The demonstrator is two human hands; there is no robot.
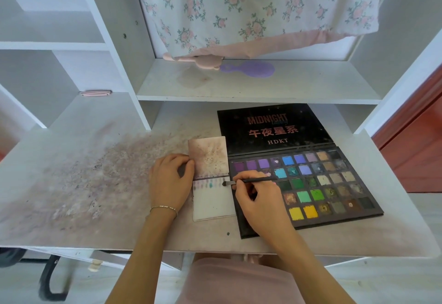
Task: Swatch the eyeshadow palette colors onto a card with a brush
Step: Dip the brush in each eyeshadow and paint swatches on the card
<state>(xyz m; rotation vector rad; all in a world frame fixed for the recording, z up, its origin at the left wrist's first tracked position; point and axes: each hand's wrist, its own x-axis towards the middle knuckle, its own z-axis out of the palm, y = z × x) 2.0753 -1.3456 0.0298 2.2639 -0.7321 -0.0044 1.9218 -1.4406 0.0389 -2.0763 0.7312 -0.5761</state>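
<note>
Pinching the brush (pixel 251 180) near its bristles, the right hand (pixel 258 198) lays the tip on the card (pixel 212 202) at frame centre, beside a row of swatches. Left hand (pixel 171 181) lies flat, grip released, touching the card's left edge. Open palette (pixel 308 184) sits just right on the stained tabletop (pixel 83 172). Purple hairbrush (pixel 248 69) on the shelf above.

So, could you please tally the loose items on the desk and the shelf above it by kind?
Eyeshadow palette: 1
Swatch card: 1
Makeup brush: 1
Hairbrushes: 2, pink and purple
Pink flat item, kind unclear: 1
Total: 6
</note>
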